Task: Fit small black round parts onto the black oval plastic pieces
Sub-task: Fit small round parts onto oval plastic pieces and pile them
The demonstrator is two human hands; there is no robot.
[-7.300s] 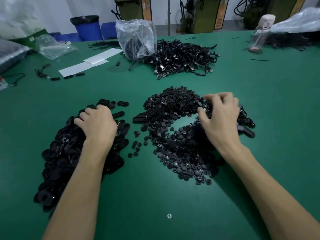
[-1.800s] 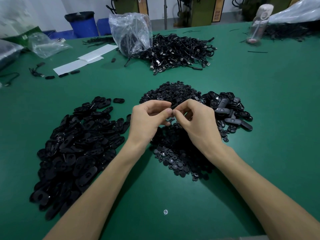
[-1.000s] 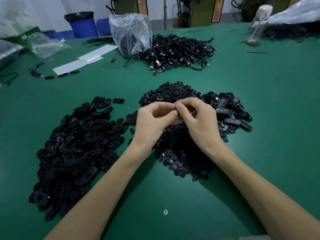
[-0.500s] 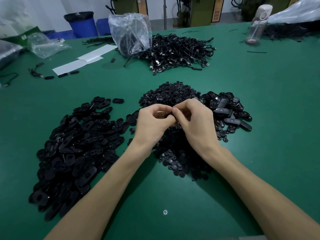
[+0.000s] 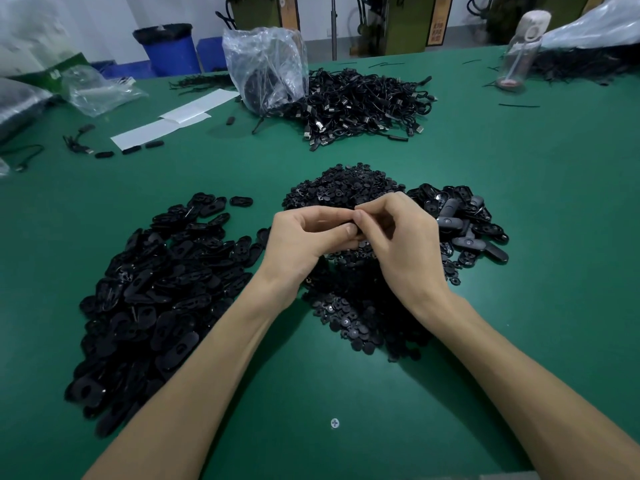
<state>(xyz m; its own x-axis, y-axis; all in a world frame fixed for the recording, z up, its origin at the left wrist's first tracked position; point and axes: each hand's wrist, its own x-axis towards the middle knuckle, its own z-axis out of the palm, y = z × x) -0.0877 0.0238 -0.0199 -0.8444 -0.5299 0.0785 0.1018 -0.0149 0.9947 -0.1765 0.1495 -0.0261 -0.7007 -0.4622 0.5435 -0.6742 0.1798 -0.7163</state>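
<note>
- Above the middle heap of small round parts (image 5: 346, 188), the left hand (image 5: 301, 240) and right hand (image 5: 405, 244) meet fingertip to fingertip, raised off the green surface (image 5: 519, 306) so the joint can be turned and watched from above
- Both hands have their fingers curled tight into a pinch; the workpiece is almost wholly hidden between them, so which hand has which item cannot be read directly. By judgement the left hand steadies an oval piece while the right hand presses a round part into it
- Stock is laid out for reach: the heap of oval pieces (image 5: 156, 289) lies under the left forearm's side, the round parts sit centrally, and a smaller pile (image 5: 460, 223) at the right, apparently assembled units, lies just beside the right hand
- A tangle of black cables (image 5: 363, 105) and a clear plastic bag (image 5: 266, 64) lie well beyond, apart from the work
- Compared with several seconds ago, when each hand was spread over its own heap, the hands are now joined. Just under two seconds ago a black sliver showed between the fingertips; the grip has since closed over it, suggesting the press-fit is in its final squeeze. The heaps keep their outlines
</note>
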